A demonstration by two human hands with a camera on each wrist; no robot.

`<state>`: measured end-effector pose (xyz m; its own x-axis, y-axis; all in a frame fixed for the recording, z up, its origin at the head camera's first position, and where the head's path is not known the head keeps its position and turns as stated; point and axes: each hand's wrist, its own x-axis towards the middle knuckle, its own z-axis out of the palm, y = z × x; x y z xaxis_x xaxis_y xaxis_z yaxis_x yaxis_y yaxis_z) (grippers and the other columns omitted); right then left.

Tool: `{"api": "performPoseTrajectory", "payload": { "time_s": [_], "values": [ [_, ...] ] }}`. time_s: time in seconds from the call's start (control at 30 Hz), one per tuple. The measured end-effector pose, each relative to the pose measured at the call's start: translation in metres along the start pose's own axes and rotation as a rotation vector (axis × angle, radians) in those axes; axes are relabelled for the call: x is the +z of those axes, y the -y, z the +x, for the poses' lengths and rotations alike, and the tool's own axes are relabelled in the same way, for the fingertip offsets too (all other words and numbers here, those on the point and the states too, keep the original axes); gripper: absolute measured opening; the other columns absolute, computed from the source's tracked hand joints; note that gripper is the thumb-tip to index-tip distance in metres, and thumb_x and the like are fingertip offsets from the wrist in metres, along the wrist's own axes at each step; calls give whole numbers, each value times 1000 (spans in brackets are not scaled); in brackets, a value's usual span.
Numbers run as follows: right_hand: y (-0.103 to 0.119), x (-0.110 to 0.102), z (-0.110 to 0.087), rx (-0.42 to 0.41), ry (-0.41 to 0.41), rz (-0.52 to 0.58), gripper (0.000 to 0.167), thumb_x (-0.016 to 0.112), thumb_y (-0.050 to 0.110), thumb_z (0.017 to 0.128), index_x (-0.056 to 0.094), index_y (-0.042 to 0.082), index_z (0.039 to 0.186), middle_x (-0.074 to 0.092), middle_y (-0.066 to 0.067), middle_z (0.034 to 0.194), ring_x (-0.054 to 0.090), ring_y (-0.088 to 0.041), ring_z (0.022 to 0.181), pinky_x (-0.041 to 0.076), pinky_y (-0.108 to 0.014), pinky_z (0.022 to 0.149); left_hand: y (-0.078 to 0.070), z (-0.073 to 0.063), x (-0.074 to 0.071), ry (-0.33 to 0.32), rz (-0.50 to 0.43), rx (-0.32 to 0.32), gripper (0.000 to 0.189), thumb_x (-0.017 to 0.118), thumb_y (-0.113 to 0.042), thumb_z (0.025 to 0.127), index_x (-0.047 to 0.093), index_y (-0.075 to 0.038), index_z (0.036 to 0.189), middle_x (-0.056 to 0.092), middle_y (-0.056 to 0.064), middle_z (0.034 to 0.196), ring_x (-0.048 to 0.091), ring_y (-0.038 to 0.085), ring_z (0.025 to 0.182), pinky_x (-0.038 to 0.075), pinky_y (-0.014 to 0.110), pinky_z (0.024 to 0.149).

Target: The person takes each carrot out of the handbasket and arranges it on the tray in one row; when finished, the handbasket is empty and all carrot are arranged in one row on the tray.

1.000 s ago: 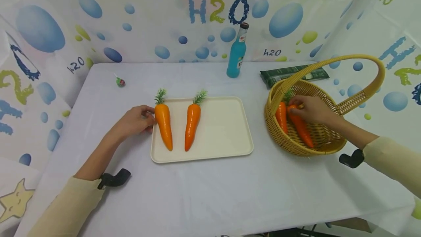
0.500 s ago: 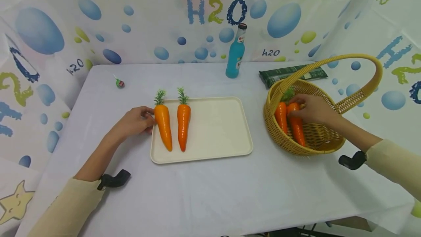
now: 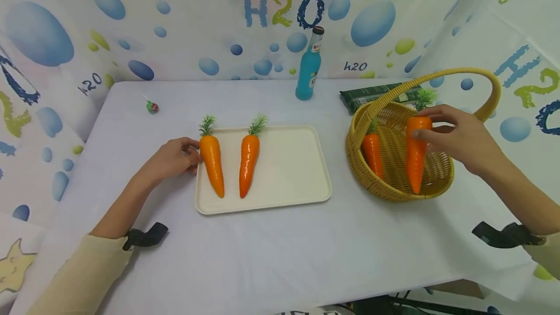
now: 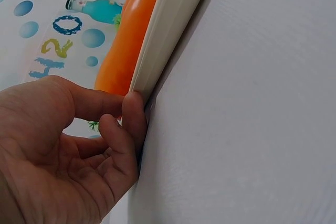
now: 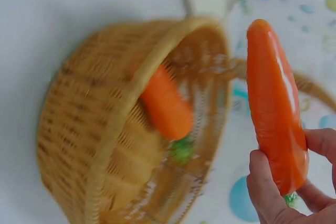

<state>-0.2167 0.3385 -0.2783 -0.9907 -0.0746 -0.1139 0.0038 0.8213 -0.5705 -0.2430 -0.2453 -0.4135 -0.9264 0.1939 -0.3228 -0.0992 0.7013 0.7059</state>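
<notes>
My right hand (image 3: 463, 135) grips an orange toy carrot (image 3: 416, 157) by its thick top end, just over the wicker basket (image 3: 356, 159). That carrot hangs point down, its green leaves above the fingers. Another carrot (image 3: 373, 154) lies inside the basket, against the left side. On the cream tray (image 3: 293, 169) two carrots lie side by side, a yellower one (image 3: 213, 164) at the left edge and a redder one (image 3: 248, 164) beside it. The left hand (image 3: 175, 159) pinches the tray's left rim between thumb and finger, seen close in the left wrist view.
Behind the tray stands a blue bottle (image 3: 308, 74). A dark green packet (image 3: 367, 95) lies behind the basket, partly covered by it. At the back left is a small lollipop (image 3: 152, 107). The basket's tall handle (image 3: 459, 70) arches toward the right, behind the right hand.
The right hand has lifted a carrot up from the basket's bottom, moving right. The redder carrot on the tray rolled left, then back slightly right. The left hand stays at the tray's edge.
</notes>
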Motion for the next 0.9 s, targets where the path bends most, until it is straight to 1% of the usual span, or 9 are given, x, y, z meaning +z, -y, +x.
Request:
{"api": "performPoseTrajectory", "payload": {
  "time_s": [0.1, 0.2, 0.33, 0.4, 0.43, 0.5, 0.67, 0.77, 0.9],
  "values": [
    [12, -2, -15, 0, -31, 66, 57, 69, 42, 92, 51, 14, 138, 54, -10, 129, 62, -17, 102, 55, -24, 68, 1, 0, -3, -3, -11, 4, 48, 57, -19, 95, 47, 3, 137, 61, 17, 103, 60, 25, 78, 50, 32, 69],
    [27, 1, -28, -3, -45, 202, 48, 69, 31, 93, 53, 12, 134, 54, -9, 123, 64, -9, 92, 56, -27, 68, -2, -1, -3, -2, -28, 11, 48, 57, -18, 95, 47, 4, 136, 60, 17, 104, 61, 24, 78, 51, 32, 69],
    [49, 8, -41, -29, 1, 474, 35, 67, 12, 95, 58, 9, 128, 53, -11, 121, 65, -18, 95, 57, -31, 69, -6, -3, -3, 5, -41, 11, 48, 57, -17, 95, 47, 6, 136, 59, 18, 105, 62, 23, 78, 52, 31, 69],
    [62, 12, -43, -38, 49, 591, 33, 65, 7, 95, 59, 9, 127, 54, -13, 122, 64, -22, 98, 57, -32, 71, -6, -4, -3, 5, -40, 12, 48, 57, -16, 95, 47, 6, 136, 59, 18, 104, 62, 23, 78, 51, 31, 69],
    [69, 16, -43, -37, 69, 625, 33, 65, 7, 95, 59, 9, 127, 54, -13, 123, 63, -24, 100, 57, -33, 72, -7, -4, -3, 6, -36, 15, 48, 56, -16, 95, 46, 6, 136, 59, 18, 104, 62, 23, 78, 51, 31, 69],
    [85, 24, -41, -31, 91, 611, 35, 67, 13, 95, 58, 12, 128, 54, -12, 125, 61, -25, 103, 57, -33, 74, -7, -3, -3, 4, -28, 20, 48, 57, -17, 95, 46, 6, 136, 60, 18, 104, 62, 23, 78, 51, 31, 69],
    [118, 57, -18, -79, 126, 486, 45, 73, 31, 91, 57, 15, 129, 57, -7, 125, 59, -27, 106, 56, -36, 78, -6, -2, -2, 2, -15, 30, 48, 57, -18, 95, 46, 6, 136, 61, 17, 102, 61, 24, 78, 51, 32, 69],
    [129, 88, 7, -102, 182, 528, 45, 75, 28, 89, 58, 14, 128, 57, -9, 123, 61, -29, 104, 56, -41, 77, -7, -2, 0, 7, -1, 28, 49, 57, -19, 96, 46, 6, 136, 61, 17, 101, 61, 24, 78, 50, 31, 69],
    [141, 136, 45, -83, 251, 543, 42, 76, 22, 88, 59, 15, 126, 54, -11, 122, 63, -29, 100, 57, -44, 76, -10, -3, 1, 14, -2, 26, 49, 57, -18, 96, 45, 7, 136, 61, 17, 102, 61, 23, 77, 50, 31, 69]
  ]
}}
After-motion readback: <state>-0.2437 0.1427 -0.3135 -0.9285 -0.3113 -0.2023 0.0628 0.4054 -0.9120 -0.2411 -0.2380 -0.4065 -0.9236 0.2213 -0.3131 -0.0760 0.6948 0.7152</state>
